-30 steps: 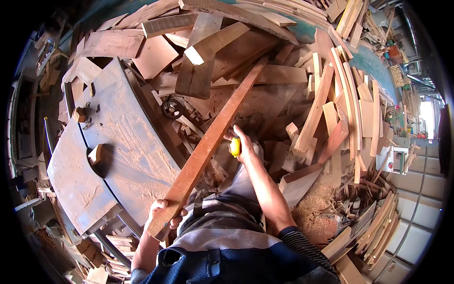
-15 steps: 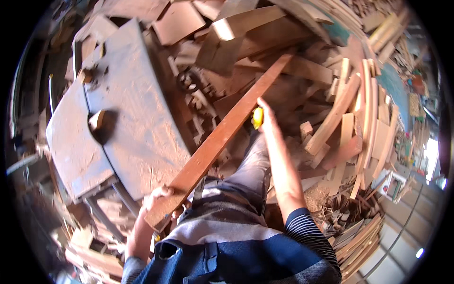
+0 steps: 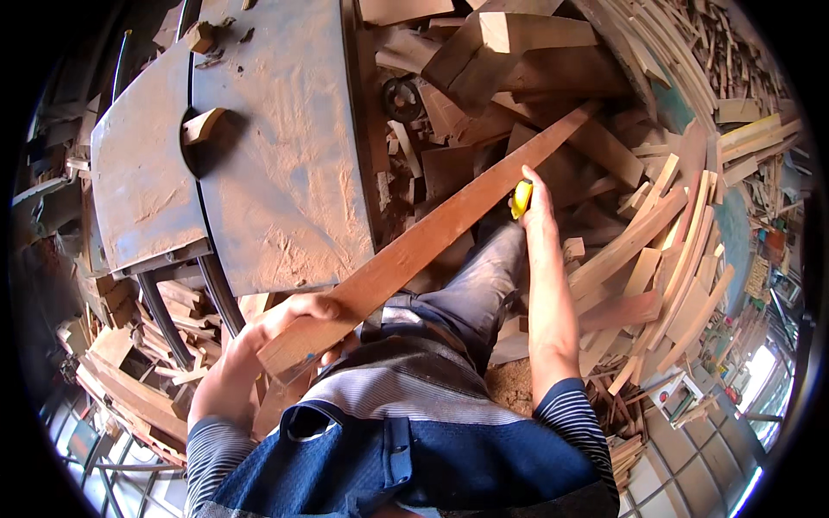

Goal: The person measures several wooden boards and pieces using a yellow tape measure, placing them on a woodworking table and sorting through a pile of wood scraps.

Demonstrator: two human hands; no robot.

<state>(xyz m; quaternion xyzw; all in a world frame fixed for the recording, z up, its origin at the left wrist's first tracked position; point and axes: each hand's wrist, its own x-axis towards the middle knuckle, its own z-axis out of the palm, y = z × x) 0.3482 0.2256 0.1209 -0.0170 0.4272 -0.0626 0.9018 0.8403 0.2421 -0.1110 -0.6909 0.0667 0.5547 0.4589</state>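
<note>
A long reddish-brown wooden plank (image 3: 449, 226) slants across in front of my body, its near end low at the left and its far end up at the right. My left hand (image 3: 292, 319) is closed round the near end, fingers over the top and others showing below. Held in my right hand (image 3: 541, 211) is a small rounded yellow tape measure (image 3: 521, 199), close against the plank's right edge. One finger of that hand reaches up along the edge. No drawn-out blade can be made out.
Left of the plank stands a dusty metal machine table (image 3: 276, 147) with a slot and a wood offcut (image 3: 202, 126) on it. Wood scraps (image 3: 544, 73) are heaped ahead. Curved wooden pieces (image 3: 639, 237) are stacked at the right, more timber (image 3: 129, 380) at the lower left.
The view has shifted, so machine and piles sit differently. The plank lies somewhat flatter across the picture. Both hands keep their holds, on the plank and the tape measure.
</note>
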